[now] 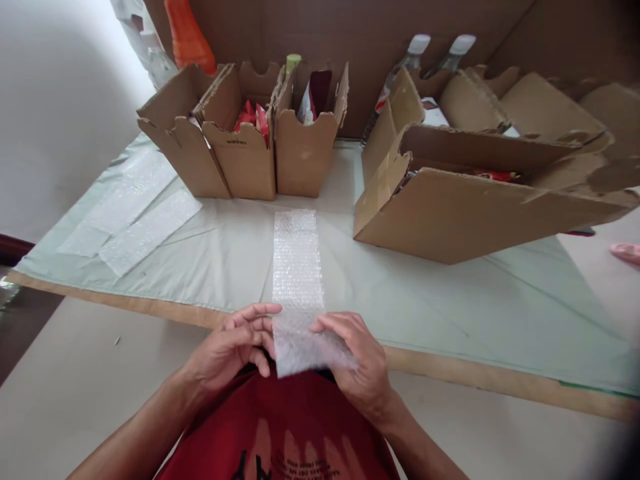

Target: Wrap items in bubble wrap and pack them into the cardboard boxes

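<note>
A strip of bubble wrap runs from the middle of the cloth-covered table over its front edge, its near end hanging in front of the red shirt. My right hand grips the strip's right side near that end, where the wrap is folded and blurred. At the strip's left edge, my left hand has its fingers spread and slightly curled, with nothing held in them.
Three narrow cardboard boxes with packets stand at the back left, near an orange bottle. Larger cardboard boxes stand at the right, clear bottles behind. More bubble wrap pieces lie at the left.
</note>
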`<action>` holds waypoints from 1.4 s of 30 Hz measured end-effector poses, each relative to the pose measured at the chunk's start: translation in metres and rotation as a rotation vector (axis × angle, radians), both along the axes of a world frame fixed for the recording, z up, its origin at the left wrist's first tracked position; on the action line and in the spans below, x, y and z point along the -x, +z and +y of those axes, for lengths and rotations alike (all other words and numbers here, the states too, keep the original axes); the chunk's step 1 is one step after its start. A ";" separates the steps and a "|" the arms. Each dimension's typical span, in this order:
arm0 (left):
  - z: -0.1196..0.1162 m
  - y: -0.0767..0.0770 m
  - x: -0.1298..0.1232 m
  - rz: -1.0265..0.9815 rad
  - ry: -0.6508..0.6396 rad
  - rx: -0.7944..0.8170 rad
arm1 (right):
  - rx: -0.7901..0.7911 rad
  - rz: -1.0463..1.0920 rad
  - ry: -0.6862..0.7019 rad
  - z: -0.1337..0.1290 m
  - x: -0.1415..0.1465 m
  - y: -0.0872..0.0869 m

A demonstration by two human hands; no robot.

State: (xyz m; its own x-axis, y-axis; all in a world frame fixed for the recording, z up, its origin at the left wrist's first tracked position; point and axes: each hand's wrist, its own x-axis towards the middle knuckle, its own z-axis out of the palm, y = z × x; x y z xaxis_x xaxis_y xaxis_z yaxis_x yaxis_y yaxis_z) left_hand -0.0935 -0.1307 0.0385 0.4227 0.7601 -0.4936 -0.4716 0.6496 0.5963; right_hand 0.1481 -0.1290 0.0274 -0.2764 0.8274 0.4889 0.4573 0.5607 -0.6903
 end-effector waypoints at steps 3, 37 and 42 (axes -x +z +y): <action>-0.002 0.002 0.003 0.293 -0.056 -0.157 | 0.262 0.088 -0.068 0.013 0.007 0.006; 0.016 -0.016 -0.008 1.377 -0.162 -1.354 | -0.014 -0.310 0.224 0.044 -0.008 -0.008; 0.027 -0.019 -0.012 1.265 -0.131 -1.269 | 0.087 -0.180 0.190 0.050 -0.003 -0.006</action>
State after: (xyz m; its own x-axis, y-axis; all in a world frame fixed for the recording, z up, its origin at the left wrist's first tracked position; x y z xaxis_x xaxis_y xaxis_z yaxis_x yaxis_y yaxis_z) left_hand -0.0815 -0.1032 0.0191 0.3724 0.8892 0.2658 0.6306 -0.4525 0.6306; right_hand 0.1512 -0.0786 0.0211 -0.5066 0.7893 0.3469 0.4696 0.5901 -0.6568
